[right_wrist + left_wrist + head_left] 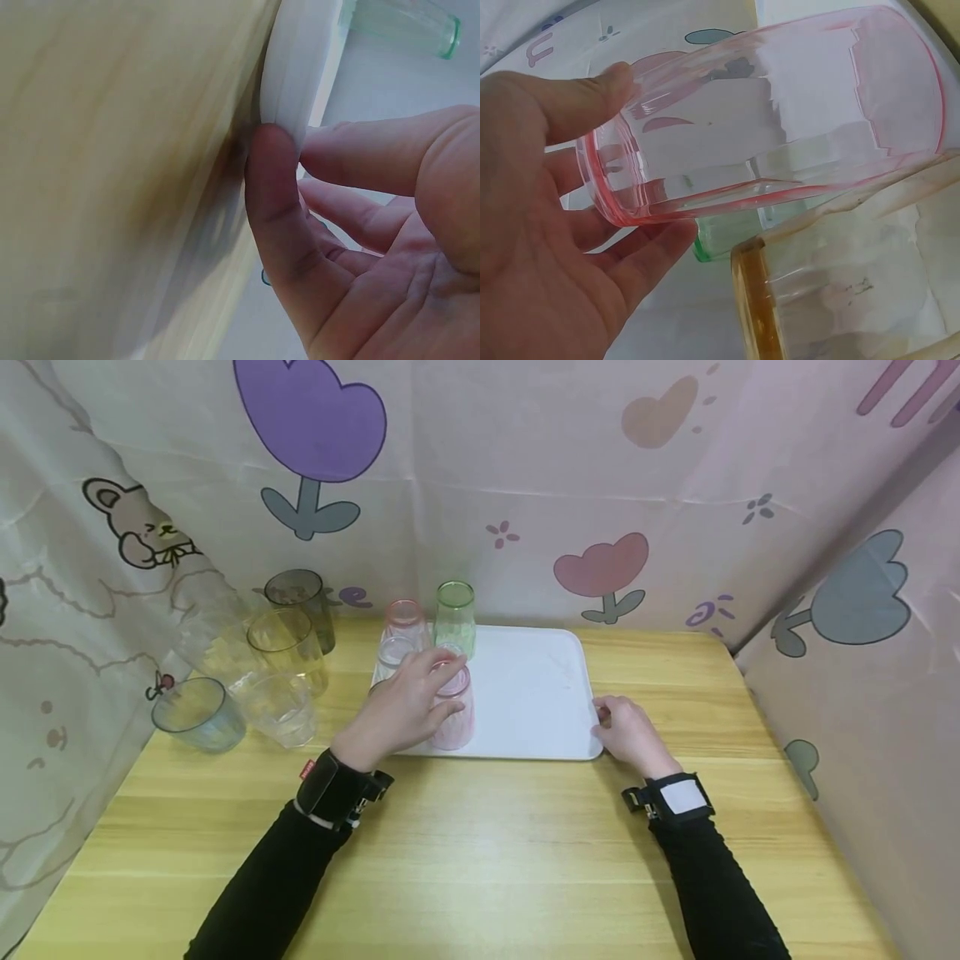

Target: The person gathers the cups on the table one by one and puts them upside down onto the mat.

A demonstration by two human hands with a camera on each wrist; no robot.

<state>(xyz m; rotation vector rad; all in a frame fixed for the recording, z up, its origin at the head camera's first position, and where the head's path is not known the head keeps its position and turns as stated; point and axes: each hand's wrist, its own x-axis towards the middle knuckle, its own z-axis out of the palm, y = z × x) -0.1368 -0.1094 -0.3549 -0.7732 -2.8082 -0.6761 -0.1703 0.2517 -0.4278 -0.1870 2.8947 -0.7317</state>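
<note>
Left hand point(401, 697): curved wide, gripped the pink glass point(455, 731) by its thick end.
Right hand point(630, 735): pinched the white tray point(534, 693) between close-set digits (near a corner).

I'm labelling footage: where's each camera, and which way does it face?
Head: on the head, facing forward and down at the white tray; left hand, right hand and black sleeves show.
Left wrist: worn there, facing the pink glass and left hand holding it.
Right wrist: worn there, facing the tray edge and right hand pinching it.
Head and left wrist share the pink glass.
</note>
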